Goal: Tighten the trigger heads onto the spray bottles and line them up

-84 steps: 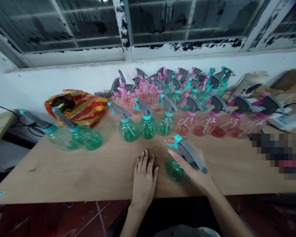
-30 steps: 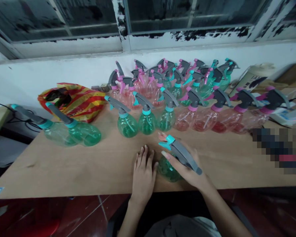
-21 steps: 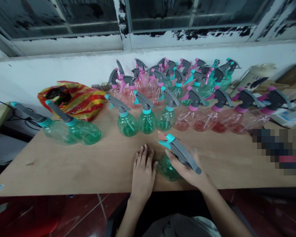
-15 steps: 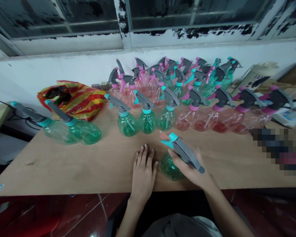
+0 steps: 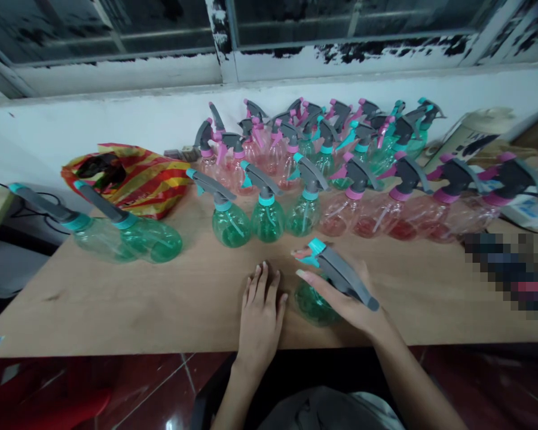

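Note:
A green spray bottle with a grey and turquoise trigger head stands near the table's front edge. My right hand is wrapped round it below the head, thumb stretched along the near side and fingertips showing by the turquoise trigger. The other fingers are mostly hidden behind the bottle. My left hand lies flat on the wooden table, left of the bottle and apart from it, fingers stretched out and holding nothing. Just beyond the hands stands a row of green spray bottles and pink spray bottles.
Several more pink and green spray bottles crowd against the wall. At the left are two green spray bottles, leaning in this view, and a red-and-yellow plastic bag. A pale container stands at the back right.
My right thumb has straightened and moved lower on the bottle, and the fingertips by the trigger have shifted slightly. My left hand stays put. The view has shifted a little.

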A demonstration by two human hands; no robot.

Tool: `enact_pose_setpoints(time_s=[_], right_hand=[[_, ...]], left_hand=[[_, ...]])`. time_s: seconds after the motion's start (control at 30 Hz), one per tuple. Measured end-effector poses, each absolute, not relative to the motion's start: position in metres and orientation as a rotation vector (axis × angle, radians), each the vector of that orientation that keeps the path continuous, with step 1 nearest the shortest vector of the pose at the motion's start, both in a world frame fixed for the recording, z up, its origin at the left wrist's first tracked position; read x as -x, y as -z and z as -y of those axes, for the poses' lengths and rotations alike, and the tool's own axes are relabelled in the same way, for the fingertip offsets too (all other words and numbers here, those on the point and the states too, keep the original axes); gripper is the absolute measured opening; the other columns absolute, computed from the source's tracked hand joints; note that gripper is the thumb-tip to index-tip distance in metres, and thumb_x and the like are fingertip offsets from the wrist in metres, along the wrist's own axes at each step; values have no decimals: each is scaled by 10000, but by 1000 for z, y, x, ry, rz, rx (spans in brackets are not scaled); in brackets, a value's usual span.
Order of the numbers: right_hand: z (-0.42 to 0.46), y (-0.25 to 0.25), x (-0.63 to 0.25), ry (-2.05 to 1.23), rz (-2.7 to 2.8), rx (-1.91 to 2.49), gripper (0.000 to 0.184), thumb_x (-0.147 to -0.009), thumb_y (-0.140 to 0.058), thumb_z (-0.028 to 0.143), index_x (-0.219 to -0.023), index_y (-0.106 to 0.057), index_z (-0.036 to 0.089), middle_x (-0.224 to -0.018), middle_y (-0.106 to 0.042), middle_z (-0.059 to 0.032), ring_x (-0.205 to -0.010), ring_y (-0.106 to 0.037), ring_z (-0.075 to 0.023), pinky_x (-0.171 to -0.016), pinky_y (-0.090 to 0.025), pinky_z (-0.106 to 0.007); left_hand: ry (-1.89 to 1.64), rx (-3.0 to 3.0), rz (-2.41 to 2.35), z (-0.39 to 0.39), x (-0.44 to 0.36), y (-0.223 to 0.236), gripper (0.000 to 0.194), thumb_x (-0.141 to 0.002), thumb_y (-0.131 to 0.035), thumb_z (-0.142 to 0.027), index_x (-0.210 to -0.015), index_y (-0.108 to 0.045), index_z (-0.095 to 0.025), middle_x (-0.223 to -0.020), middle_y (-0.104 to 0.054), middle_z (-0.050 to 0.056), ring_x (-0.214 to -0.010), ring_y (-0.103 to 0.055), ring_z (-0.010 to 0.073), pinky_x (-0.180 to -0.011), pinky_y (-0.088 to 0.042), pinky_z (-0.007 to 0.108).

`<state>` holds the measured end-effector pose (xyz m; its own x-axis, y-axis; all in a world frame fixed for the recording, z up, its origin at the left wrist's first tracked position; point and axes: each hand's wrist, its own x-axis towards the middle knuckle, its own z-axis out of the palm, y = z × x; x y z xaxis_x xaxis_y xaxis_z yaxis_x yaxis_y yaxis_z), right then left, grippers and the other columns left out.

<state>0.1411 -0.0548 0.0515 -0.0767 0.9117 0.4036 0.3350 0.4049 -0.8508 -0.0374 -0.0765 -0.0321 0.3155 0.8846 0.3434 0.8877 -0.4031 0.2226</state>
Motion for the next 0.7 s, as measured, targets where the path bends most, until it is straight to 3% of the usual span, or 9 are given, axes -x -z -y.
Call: enact_pose_setpoints(time_s=[0.2, 0.43, 0.7], right_hand=[[57, -55, -142, -672, 1598, 1184, 118, -833, -672, 367, -812, -667, 251, -772, -731, -15, -739, -724, -203, -662, -580, -297], [59, -57, -147, -742, 1676, 1139, 272, -866, -615, 311, -1126, -660, 245, -1092, -731, -61, -1058, -683, -247, -875, -563, -354], [62, -53, -146, -721, 1643, 1187, 316, -861, -626, 302, -1175, -632, 262, -1134, -720, -60, -1059, -683, -270, -864, -578, -382]], left_hand=[[664, 2529, 1705, 77, 37, 32, 416, -996, -405, -240, -1394, -449, -123, -1493, -425, 166, -1398, -357, 302, -1087, -383, 504], [643, 2550, 1708, 76, 37, 30, 417, -992, -420, -226, -1389, -455, -105, -1506, -402, 177, -1415, -326, 297, -1111, -350, 509], [672, 2552, 1728, 77, 37, 30, 420, -996, -414, -250, -1398, -443, -129, -1506, -407, 164, -1420, -317, 291, -1108, -353, 514]])
